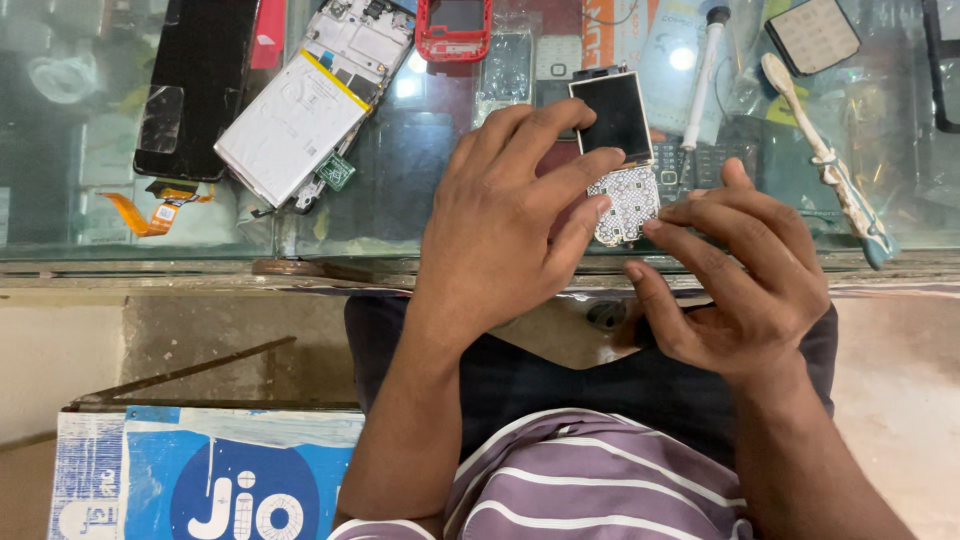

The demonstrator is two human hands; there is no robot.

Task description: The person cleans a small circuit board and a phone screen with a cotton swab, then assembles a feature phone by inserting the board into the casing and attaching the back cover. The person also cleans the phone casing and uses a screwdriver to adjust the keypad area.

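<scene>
Left hand: the left hand (495, 235) lies over the small phone board (628, 203), fingers (585, 170) curled down on it, index and middle pressing by the little screen (613, 117), so it is pinned rather than lifted.
Right hand: the right hand (740, 270) sits just beside it, fingers half bent, fingertips touching the board's right edge; nothing gripped inside the palm that I can see.
Phone board: flat on the glass bench (420, 170) near its front edge, dark screen at the top, pale dotted keypad layer below, between the two hands.
Left of the hands: an opened smartphone (310, 100) with its white battery showing, and a black cracked display panel (195, 85) with an orange ribbon cable (150, 213).
Back of bench: a red phone frame (453, 30), a white pen-like tool (703, 70).
Right side: a worn toothbrush (830, 165) lying slanted, a grey keypad sheet (812, 35) beyond it.
Below: a blue and white box (200, 475) by the person's knee.
</scene>
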